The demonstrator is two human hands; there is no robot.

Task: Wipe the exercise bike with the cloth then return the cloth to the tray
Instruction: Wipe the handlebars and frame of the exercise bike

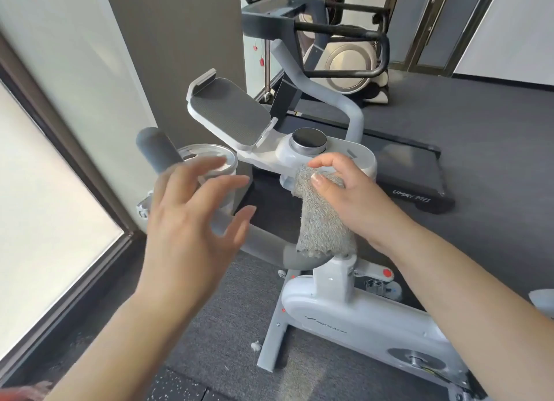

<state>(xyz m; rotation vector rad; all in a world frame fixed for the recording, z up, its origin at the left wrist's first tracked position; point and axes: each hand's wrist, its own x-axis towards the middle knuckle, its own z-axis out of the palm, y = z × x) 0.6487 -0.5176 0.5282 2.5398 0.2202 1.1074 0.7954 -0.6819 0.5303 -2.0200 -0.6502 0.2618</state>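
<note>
A white exercise bike (356,319) stands below me, with grey handlebars, a tablet holder (230,113) and a round knob (308,141) on its console. My right hand (350,196) pinches a grey fluffy cloth (322,217) at the console's near edge; the cloth hangs down over the handlebar stem. My left hand (192,217) hovers with fingers spread over the left handlebar (157,147), holding nothing. The white cup-holder ring (207,158) sits just beyond its fingertips. No tray is in view.
A treadmill (407,166) lies on the grey floor behind the bike, and an elliptical machine (344,56) stands further back. A frosted window (45,160) with a dark frame runs along the left. A grey pillar (180,41) rises behind the tablet holder.
</note>
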